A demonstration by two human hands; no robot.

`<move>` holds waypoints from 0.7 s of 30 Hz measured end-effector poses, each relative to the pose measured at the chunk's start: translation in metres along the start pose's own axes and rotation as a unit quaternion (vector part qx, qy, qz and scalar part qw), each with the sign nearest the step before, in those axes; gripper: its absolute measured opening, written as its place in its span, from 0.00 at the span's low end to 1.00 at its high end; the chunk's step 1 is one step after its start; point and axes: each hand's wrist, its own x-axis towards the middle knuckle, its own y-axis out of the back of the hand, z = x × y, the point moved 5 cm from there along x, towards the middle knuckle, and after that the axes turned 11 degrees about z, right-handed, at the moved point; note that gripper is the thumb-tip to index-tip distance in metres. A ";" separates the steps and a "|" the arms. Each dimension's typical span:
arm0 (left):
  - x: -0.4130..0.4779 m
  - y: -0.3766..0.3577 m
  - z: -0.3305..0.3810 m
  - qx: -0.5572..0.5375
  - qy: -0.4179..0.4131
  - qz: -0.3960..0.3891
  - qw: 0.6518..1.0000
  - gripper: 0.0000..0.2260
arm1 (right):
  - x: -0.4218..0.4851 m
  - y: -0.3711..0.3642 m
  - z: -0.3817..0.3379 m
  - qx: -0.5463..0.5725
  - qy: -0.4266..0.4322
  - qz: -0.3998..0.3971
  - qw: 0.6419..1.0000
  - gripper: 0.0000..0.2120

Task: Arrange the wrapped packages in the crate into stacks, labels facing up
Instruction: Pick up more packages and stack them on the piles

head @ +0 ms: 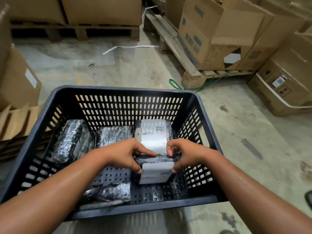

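Both the left hand (124,153) and right hand (186,153) have fingers (139,170) clamped on a label-up package (156,171) inside the crate (118,89), just near of another labelled package (153,135); three unlabelled-side packages (72,141) left of the fingers likely remain.

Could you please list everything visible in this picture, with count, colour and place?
crate: one, black, perforated, on the floor, centre.
held package: one, black wrap, white label, near right of crate.
labelled package: one, label up, far right of crate.
other wrapped packages: three, black, shiny; left, far middle, near middle.
cardboard boxes: several, brown, around the crate.
pallets: two, wooden, under boxes.
green strap: one, by right pallet.
left hand, right hand: both gripping held package.
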 end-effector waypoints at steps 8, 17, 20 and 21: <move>-0.016 0.089 0.036 -0.196 -0.029 0.121 0.973 0.21 | -0.007 0.076 -0.029 0.205 0.080 0.112 0.969 0.22; -0.010 0.115 0.045 -0.210 -0.036 0.261 0.942 0.24 | 0.002 0.076 -0.036 0.435 0.096 0.183 0.876 0.37; -0.005 0.090 0.042 -0.039 -0.028 0.221 0.974 0.57 | 0.006 0.078 -0.031 0.438 0.068 0.194 0.875 0.36; -0.003 0.079 0.039 -0.005 -0.023 0.195 0.980 0.64 | 0.008 0.078 -0.029 0.434 0.055 0.197 0.878 0.35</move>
